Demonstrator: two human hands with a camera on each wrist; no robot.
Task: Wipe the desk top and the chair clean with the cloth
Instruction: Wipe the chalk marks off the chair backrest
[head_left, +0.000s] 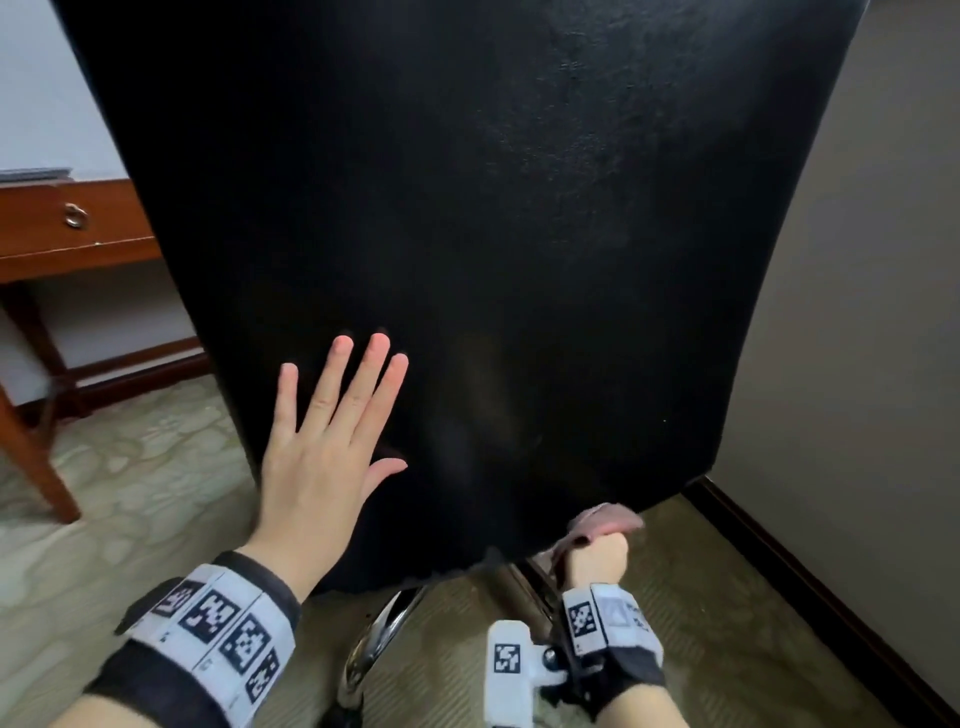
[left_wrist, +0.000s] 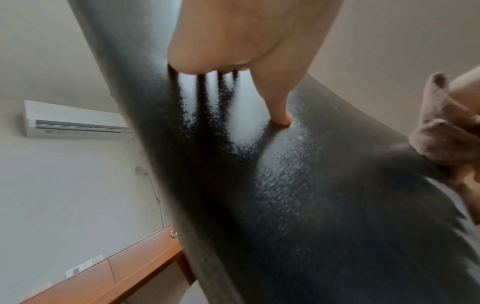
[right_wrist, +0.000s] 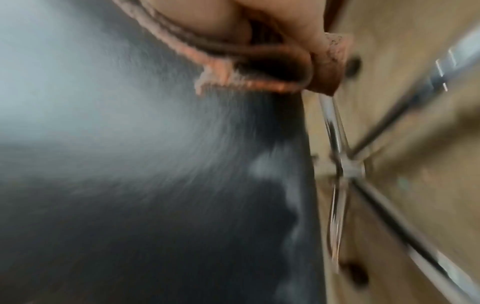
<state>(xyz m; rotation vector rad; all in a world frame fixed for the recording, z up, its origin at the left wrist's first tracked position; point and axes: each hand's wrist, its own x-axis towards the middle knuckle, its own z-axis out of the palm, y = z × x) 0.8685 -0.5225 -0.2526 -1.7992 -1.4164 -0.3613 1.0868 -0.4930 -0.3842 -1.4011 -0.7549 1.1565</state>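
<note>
From the head view, the left hand (head_left: 324, 457) lies flat with straight, spread fingers on the back of the chair (head_left: 467, 208), probably to steady it. The right hand (head_left: 597, 564) is closed around the cloth (head_left: 605, 521) at the lower edge. The left wrist view shows the thumb pressing the chair. The right wrist view is blurred; the cloth seems bunched under the fingers, which are mostly hidden. The desk (head_left: 57, 228) is cut off.

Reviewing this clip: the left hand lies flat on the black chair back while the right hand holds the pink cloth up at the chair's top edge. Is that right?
Not quite. The right hand grips the pink cloth at the bottom edge of the black chair back, not the top; the head view shows it. The rest holds: the left hand lies flat on the chair back with fingers spread.
</note>
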